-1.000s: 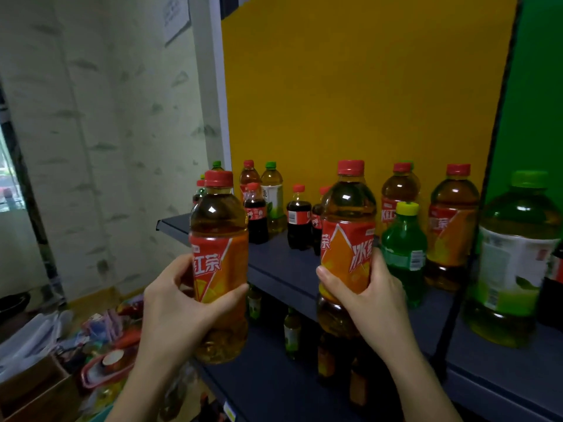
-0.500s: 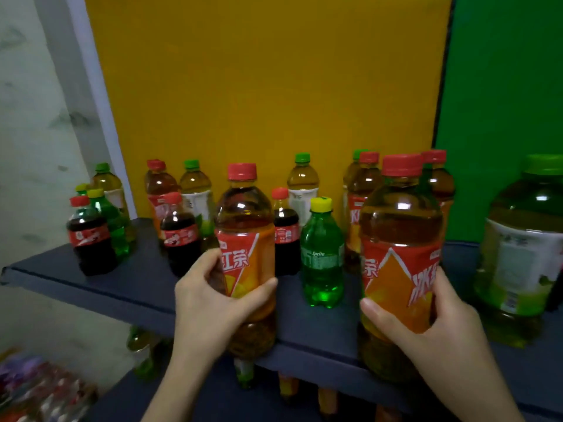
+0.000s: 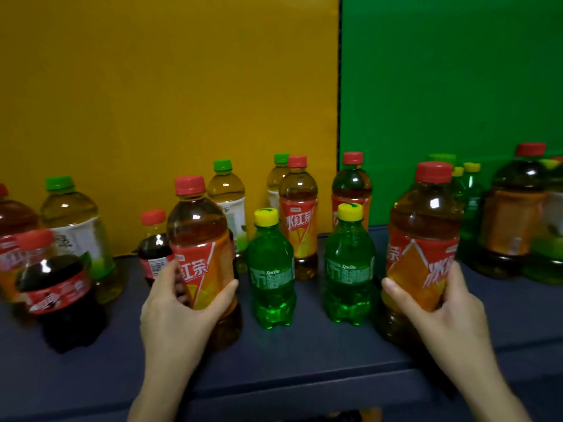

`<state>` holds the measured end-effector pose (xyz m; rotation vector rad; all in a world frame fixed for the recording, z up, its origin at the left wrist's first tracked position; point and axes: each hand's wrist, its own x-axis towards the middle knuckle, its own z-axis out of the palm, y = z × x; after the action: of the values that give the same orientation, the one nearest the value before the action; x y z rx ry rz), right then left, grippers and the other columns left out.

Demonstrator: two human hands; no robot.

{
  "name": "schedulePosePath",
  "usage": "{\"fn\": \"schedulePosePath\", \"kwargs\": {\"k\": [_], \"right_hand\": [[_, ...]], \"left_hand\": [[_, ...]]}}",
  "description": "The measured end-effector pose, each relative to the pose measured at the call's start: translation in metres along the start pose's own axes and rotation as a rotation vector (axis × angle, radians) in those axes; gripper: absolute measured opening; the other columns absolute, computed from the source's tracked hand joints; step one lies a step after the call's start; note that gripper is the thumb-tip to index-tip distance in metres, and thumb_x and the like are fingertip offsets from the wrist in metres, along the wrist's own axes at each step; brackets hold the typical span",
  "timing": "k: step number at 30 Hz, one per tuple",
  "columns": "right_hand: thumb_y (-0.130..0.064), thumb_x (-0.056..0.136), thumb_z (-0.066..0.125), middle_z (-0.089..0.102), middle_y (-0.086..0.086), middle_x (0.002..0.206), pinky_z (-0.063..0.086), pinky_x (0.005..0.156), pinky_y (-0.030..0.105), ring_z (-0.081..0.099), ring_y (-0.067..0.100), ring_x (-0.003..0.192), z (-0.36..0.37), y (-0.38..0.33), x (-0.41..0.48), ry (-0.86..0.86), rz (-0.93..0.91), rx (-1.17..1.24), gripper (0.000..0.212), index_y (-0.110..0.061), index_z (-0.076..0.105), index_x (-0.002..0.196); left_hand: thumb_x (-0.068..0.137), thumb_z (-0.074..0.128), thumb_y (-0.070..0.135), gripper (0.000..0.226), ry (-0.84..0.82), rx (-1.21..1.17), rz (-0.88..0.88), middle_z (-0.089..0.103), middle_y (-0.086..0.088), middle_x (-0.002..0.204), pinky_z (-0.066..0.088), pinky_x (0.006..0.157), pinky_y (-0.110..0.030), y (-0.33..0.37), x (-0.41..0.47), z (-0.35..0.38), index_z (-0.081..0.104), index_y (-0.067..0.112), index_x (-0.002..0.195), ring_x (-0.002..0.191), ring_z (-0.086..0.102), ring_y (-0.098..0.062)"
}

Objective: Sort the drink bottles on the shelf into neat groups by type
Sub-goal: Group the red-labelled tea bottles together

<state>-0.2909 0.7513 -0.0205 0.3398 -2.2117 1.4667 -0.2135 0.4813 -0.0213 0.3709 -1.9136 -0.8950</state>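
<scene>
The left hand (image 3: 179, 309) wraps the labelled middle of the left tea bottle (image 3: 201, 239). The right hand (image 3: 441, 306) wraps the right tea bottle (image 3: 423, 233). Both bottles stand upright at the front of the shelf (image 3: 304, 360). Full plastic bottles probably feel heavy and give slightly, and the smooth labels may slip, so hold at mid-body.

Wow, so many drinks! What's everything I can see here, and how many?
left big red tea bottle: 1, amber, front left
right big red tea bottle: 1, amber, front right
other red tea bottles: at least 4, amber, back row, both edges
Sprite bottles: at least 4, green, front middle, back right
green tea bottles: at least 3, pale yellow, back left, middle
cola bottles: 2, dark, left
shelf: 1, dark blue, underneath
back panels: 2, yellow left, green right
left hand: 1, bare, gripping the front-left bottle
right hand: 1, bare, gripping the front-right bottle
</scene>
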Motion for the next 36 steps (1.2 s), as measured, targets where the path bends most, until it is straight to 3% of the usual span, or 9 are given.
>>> {"fn": "schedulePosePath", "kwargs": {"k": [3,9,13,20,23,26,30,33,36], "right_hand": [[-0.058,0.057,0.061,0.056,-0.001,0.104,0.046,0.075,0.037,0.057,0.024,0.093,0.004,0.004,0.002,0.005,0.031,-0.037,0.082,-0.02,0.033,0.123],[-0.068,0.071,0.042,0.048,-0.001,0.122,0.046,0.08,0.037,0.051,0.021,0.109,0.016,0.006,0.003,-0.058,-0.021,-0.239,0.081,-0.02,0.024,0.134],[-0.069,0.075,0.036,0.045,0.001,0.131,0.044,0.086,0.035,0.046,0.018,0.116,0.025,0.006,0.003,-0.096,-0.041,-0.293,0.083,-0.017,0.021,0.139],[-0.063,0.081,0.04,0.044,-0.003,0.13,0.044,0.092,0.032,0.044,0.013,0.116,0.042,0.0,0.009,-0.165,-0.094,-0.26,0.078,-0.021,0.017,0.144],[-0.054,0.085,0.047,0.038,-0.002,0.136,0.037,0.099,0.03,0.037,0.014,0.125,0.039,0.0,-0.002,-0.136,-0.127,-0.285,0.076,-0.02,0.017,0.146],[-0.033,0.086,0.058,0.041,0.0,0.131,0.035,0.101,0.031,0.038,0.015,0.124,0.033,-0.004,-0.02,0.059,-0.224,-0.229,0.059,-0.015,0.034,0.137],[-0.02,0.089,0.057,0.044,-0.02,0.116,0.032,0.094,0.004,0.041,-0.009,0.112,0.043,-0.021,-0.03,-0.014,-0.385,-0.065,0.039,-0.027,0.041,0.125],[-0.023,0.09,0.048,0.036,-0.014,0.136,0.022,0.105,0.005,0.03,-0.008,0.128,0.056,-0.033,-0.024,-0.113,-0.448,-0.069,0.052,-0.02,0.031,0.14],[-0.017,0.094,0.048,0.023,-0.007,0.15,0.01,0.111,0.007,0.016,0.0,0.139,0.065,-0.045,-0.013,-0.153,-0.473,-0.075,0.063,-0.018,0.014,0.147]], "left_hand": [[0.059,0.082,0.037,0.083,0.006,0.036,0.001,0.053,0.003,0.104,0.045,0.079,-0.034,0.0,-0.002,0.004,0.039,0.012,0.126,0.088,0.054,-0.018],[0.068,0.073,0.04,0.081,-0.033,0.152,0.046,0.055,-0.014,0.121,0.045,0.078,-0.045,0.001,-0.009,0.004,0.033,0.007,0.13,0.108,0.054,-0.035],[0.07,0.072,0.039,0.078,-0.021,0.21,0.06,0.047,-0.017,0.119,0.045,0.076,-0.05,0.004,-0.01,0.005,0.036,0.002,0.129,0.109,0.05,-0.037],[0.068,0.063,0.048,0.083,0.064,0.229,0.093,0.042,-0.022,0.119,0.044,0.082,-0.053,0.007,-0.012,0.005,0.038,-0.002,0.129,0.113,0.042,-0.038],[0.075,0.071,0.045,0.08,0.141,0.154,0.189,0.041,-0.017,0.119,0.043,0.08,-0.038,0.011,-0.019,0.002,0.037,-0.001,0.13,0.104,0.047,-0.032],[0.08,0.058,0.04,0.055,0.116,0.064,0.342,0.044,-0.002,0.11,0.04,0.073,-0.019,0.019,-0.031,0.002,0.044,0.006,0.12,0.09,0.05,-0.018],[0.082,0.065,0.034,0.072,-0.141,0.073,0.382,0.038,-0.001,0.138,0.041,0.103,-0.033,0.025,-0.042,0.024,0.026,0.016,0.14,0.127,0.041,-0.017],[0.081,0.068,0.026,0.097,-0.242,0.004,0.304,0.013,-0.003,0.156,0.025,0.115,-0.036,0.03,-0.042,0.039,-0.004,0.024,0.147,0.144,0.015,-0.014],[0.079,0.07,0.024,0.103,-0.27,-0.038,0.202,0.012,-0.005,0.156,0.025,0.116,-0.037,0.035,-0.031,0.049,-0.007,0.013,0.147,0.143,0.015,-0.014]]}}
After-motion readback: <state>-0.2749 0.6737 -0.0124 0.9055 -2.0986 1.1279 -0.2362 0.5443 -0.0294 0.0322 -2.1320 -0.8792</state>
